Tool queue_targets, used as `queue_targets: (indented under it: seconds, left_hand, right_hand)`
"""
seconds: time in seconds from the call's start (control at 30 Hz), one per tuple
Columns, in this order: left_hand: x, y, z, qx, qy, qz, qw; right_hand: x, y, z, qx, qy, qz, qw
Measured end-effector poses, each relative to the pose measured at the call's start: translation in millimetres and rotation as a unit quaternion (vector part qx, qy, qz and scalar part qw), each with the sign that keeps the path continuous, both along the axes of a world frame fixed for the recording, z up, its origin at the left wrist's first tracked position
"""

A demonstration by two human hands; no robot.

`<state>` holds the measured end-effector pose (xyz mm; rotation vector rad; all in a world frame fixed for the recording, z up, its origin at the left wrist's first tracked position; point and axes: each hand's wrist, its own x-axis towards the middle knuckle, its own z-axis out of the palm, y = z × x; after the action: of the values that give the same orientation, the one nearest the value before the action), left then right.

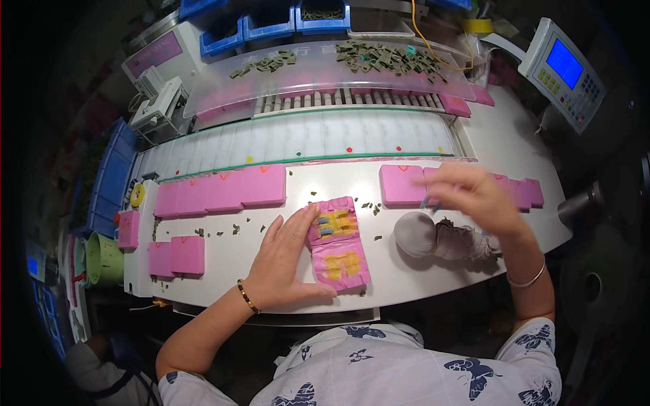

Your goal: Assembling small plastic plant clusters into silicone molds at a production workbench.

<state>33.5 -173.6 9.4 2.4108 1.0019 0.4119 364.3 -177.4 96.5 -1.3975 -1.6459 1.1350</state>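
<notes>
A pink rubber mould (338,245) lies opened out on the white table, its two halves showing yellow patches inside. Small blue pieces (325,226) sit in its far half. Spread wide, my left hand (284,260) rests at the mould's left side, fingertips touching its far corner and thumb by its near half. My right hand (467,193), blurred, is raised with bent fingers above a grey cloth pouch (414,233) with a gathered, tied end. A small blue piece (426,202) shows at its fingertips; the blur hides its shape.
Closed pink moulds (264,185) stand in rows left and right, with two more (187,255) nearer. Green crumbs (236,229) dot the table. Behind are a long white panel (305,139), a clear shelf with green pieces (389,57), blue bins (269,27) and a control panel (563,71).
</notes>
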Motion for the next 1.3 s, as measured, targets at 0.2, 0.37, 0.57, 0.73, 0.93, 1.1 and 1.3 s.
queue_targets:
  seconds: [0.2,0.37,0.57,0.73,0.93,1.1,1.3]
  left_hand:
    - [4,-1,3,0.002,-0.002,-0.011,1.000]
    - [2,-2,0,0.003,0.008,-0.006,1.000]
    - [4,1,0,0.013,0.005,-0.010,1.000]
    - [3,-1,4,0.006,-0.001,-0.009,1.000]
    - [3,-3,3,0.001,-0.006,-0.006,1.000]
    - [3,-3,3,-0.007,-0.012,-0.004,1.000]
    - [3,-3,4,0.000,-0.017,-0.006,1.000]
  right_hand:
    - [-11,-26,-30,0.074,-0.238,-0.010,0.968]
    - [-18,-30,-27,0.270,-0.197,-0.056,0.941]
    - [-15,-45,-52,0.408,-0.279,0.031,0.868]
    - [-19,-42,-44,0.388,-0.276,0.033,0.879]
    - [-60,-27,-49,0.091,0.062,-0.051,0.993]
    - [-85,-6,-60,0.060,0.012,-0.032,0.998]
    - [-94,1,-68,0.155,-0.146,-0.042,0.976]
